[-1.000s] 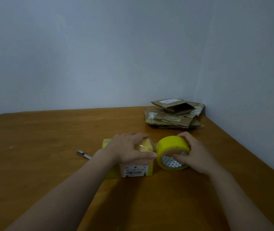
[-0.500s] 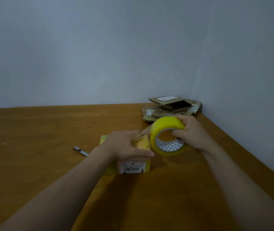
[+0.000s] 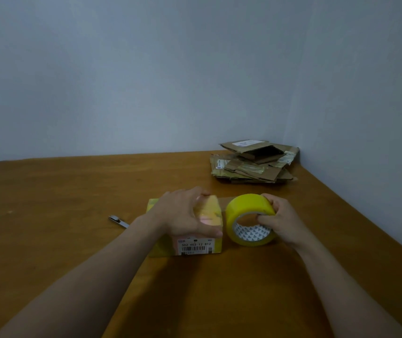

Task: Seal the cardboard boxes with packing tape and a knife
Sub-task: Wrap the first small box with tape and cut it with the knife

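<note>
Tape roll [image 3: 250, 219] beside held box [image 3: 209, 213]

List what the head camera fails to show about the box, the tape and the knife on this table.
- Box top: head view, mostly covered by the left hand; flap seam unseen.
- Tape roll: the right hand hides its far side, and the strip toward the box is barely visible.
- Knife: the left forearm covers one end; blade state too small.
- Flattened cardboard pile: labels too small to read.

You have one view only, worn on your head: it looks forward and down across the tabletop [image 3: 48, 203] toward the room's corner, with your forearms close in the lower frame.
</note>
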